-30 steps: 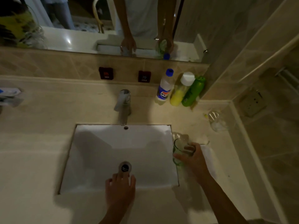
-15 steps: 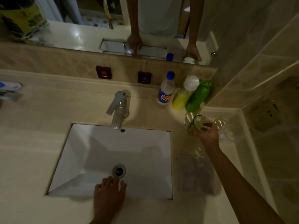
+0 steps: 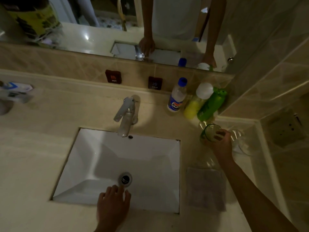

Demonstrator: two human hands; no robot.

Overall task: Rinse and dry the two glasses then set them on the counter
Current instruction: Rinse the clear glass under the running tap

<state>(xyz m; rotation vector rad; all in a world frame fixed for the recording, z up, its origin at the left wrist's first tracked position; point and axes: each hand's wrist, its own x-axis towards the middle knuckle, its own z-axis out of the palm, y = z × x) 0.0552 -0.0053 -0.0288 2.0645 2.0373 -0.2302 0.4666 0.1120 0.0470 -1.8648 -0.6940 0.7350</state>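
My right hand grips a green-tinted glass at its rim, far right on the counter, just in front of the bottles. A second, clear glass stands right beside it, toward the wall. A grey cloth lies flat on the counter to the right of the white sink. My left hand rests at the sink's front edge, fingers straight, holding nothing.
A chrome tap stands behind the sink, no water visible. Three bottles, one clear with a blue cap, one yellow and one green, crowd the back right corner. A mirror runs along the back wall. Items sit at the far left.
My right hand carried the green glass from beside the sink to the back right, next to the clear glass. The cloth now lies uncovered. My left hand stayed at the sink's front edge.
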